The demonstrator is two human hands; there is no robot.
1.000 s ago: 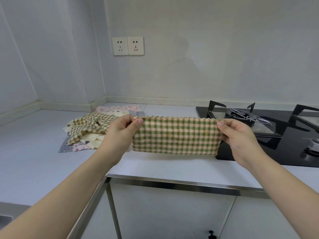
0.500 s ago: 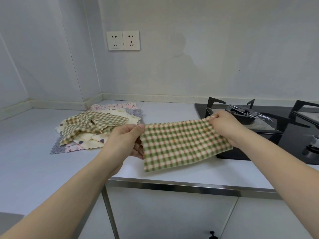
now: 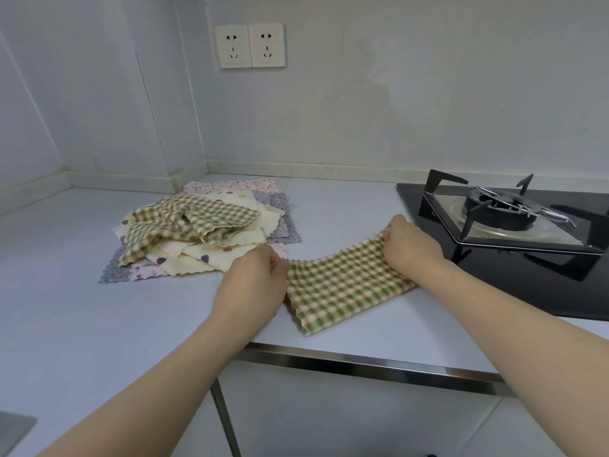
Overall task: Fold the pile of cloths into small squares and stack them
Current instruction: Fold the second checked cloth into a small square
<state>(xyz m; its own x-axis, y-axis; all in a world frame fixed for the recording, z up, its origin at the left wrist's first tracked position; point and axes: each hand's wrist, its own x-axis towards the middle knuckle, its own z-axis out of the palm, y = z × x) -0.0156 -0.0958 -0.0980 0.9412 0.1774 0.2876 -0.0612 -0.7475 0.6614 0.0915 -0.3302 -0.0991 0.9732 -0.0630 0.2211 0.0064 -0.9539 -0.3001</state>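
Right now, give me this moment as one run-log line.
left hand: pinching checked cloth | right hand: pinching its far end | cloth: touching counter | pile: unfolded | stack: none visible

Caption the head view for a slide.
Both hands, left hand and right hand, pinch a checked cloth on the countertop, beside the unfolded pile.

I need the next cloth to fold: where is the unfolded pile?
In the head view the pile lies on the counter left of centre, just beyond the left hand, near the wall corner.

White counter (image 3: 82, 311), pale walls, 2 sockets (image 3: 250, 45), black hob (image 3: 527, 275).
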